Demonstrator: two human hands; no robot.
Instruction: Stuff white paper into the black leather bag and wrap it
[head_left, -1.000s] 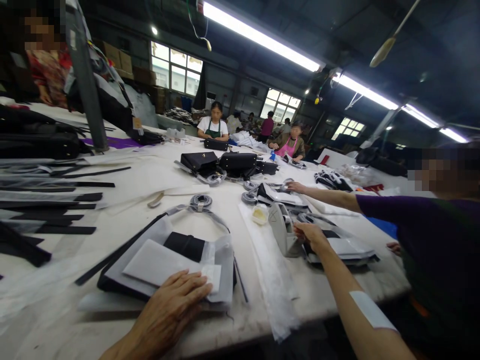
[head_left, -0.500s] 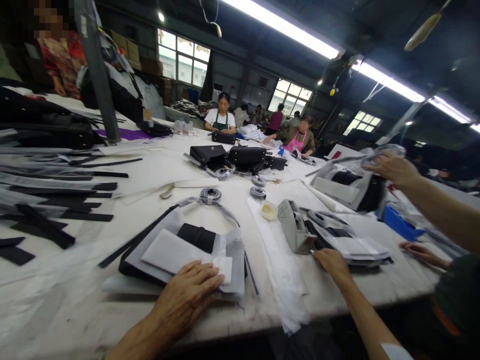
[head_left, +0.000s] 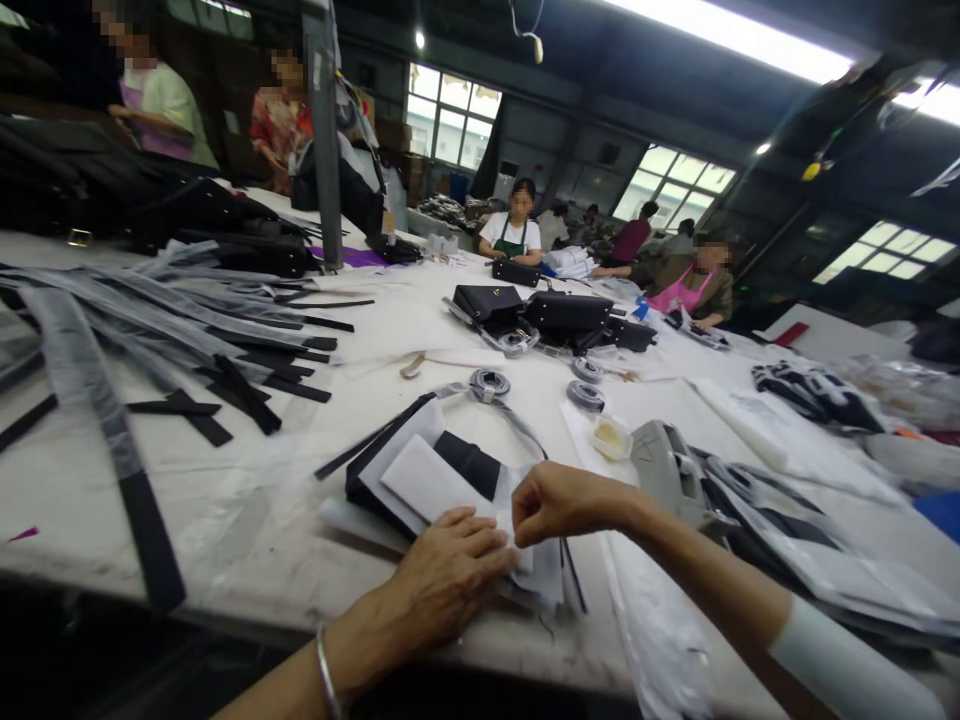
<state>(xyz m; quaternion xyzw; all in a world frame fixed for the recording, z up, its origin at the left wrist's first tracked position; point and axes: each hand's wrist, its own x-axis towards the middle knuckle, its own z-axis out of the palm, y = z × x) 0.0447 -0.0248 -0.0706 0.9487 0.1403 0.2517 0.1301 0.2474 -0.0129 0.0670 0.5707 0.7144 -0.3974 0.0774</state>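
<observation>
A black handbag [head_left: 364, 475], partly wrapped in white tissue, lies in front of me, with a folded white foam sheet [head_left: 424, 475] on top and its strap arching behind. My left hand [head_left: 454, 570] lies flat over the near part of the sheet, fingers stretched out. Over the right part of the bag is my right hand [head_left: 559, 500], its fingers curled together against the white wrapping. Anything pinched in them is hidden. To the right of that forearm stands a grey tape dispenser [head_left: 664, 465].
Wrapped black straps [head_left: 217, 330] spread over the left of the table. Another wrapped bag [head_left: 810, 550] lies at the right. Rolled straps [head_left: 585, 395] and a small dish [head_left: 611, 438] sit behind, with black bags [head_left: 570, 315] farther off. Several co-workers stand around the table.
My right hand has moved left from the tape dispenser to the bag. My left hand stays flat on the sheet. The view has turned right-to-left, and the co-worker's arms at right are gone.
</observation>
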